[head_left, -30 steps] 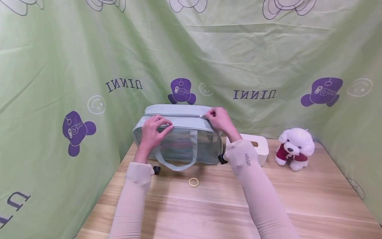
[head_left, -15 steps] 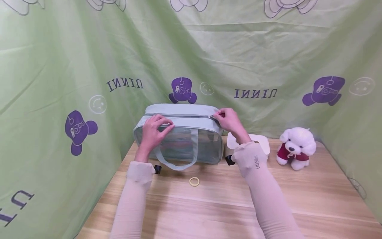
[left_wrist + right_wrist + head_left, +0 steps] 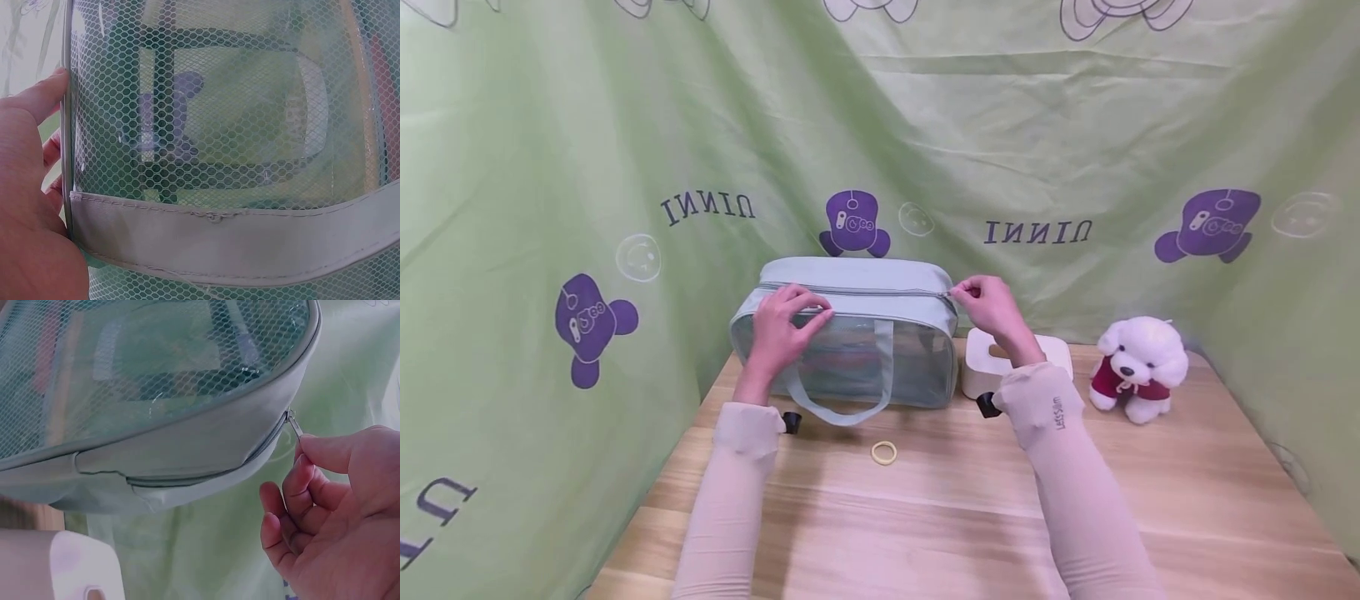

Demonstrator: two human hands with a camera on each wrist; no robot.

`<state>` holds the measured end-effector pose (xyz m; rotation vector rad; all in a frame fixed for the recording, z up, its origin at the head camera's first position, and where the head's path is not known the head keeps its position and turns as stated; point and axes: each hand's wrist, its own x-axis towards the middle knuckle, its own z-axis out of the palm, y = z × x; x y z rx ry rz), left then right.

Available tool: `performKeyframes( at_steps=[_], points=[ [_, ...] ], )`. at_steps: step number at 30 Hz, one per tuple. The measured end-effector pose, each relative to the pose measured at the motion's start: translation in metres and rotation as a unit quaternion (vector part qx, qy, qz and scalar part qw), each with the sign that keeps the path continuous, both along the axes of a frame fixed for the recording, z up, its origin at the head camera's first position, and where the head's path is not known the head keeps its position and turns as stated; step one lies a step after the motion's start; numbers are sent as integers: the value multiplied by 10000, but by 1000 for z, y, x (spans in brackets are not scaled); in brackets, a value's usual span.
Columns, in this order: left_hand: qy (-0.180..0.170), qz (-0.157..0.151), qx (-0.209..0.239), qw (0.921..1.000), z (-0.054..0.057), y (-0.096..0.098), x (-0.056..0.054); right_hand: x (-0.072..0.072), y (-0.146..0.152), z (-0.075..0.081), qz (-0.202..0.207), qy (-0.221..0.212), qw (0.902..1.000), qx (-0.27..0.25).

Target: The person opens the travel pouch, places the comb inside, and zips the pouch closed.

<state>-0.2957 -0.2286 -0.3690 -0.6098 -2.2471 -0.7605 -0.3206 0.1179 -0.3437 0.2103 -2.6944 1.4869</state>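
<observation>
A pale blue-green toiletry bag (image 3: 917, 362) with see-through mesh sides stands at the back of the table, its strap handle (image 3: 886, 358) hanging down in front. My left hand (image 3: 777, 329) holds the bag's top front seam, fingers along the piping (image 3: 69, 125) in the left wrist view. At the bag's right end, my right hand (image 3: 996, 308) pinches the metal zipper pull (image 3: 295, 428) between thumb and index finger, the other fingers curled. The zipper (image 3: 857, 291) runs along the top and bends down over the right end. Shapes inside, one reddish, show dimly through the mesh.
A white tissue box (image 3: 980, 371) stands right beside the bag, under my right wrist. Farther right sits a white plush dog (image 3: 1138, 358) in a red top. A yellow ring (image 3: 883, 452) lies in front of the bag. Green printed cloth (image 3: 1052, 150) hangs behind.
My right hand has drawn the zipper pull rightward along the top to the bag's right end. The left hand keeps its place on the seam.
</observation>
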Motion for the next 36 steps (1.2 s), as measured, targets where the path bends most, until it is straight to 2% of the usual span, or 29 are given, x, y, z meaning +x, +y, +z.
performKeyframes(
  at_steps=[20, 36],
  points=[
    [-101, 112, -55, 9999, -2, -2, -1, 4, 22, -33, -155, -349, 9971, -662],
    [-73, 109, -19, 9999, -2, -2, -2, 9, 30, -55, -222, -850, 9907, -1036]
  ],
)
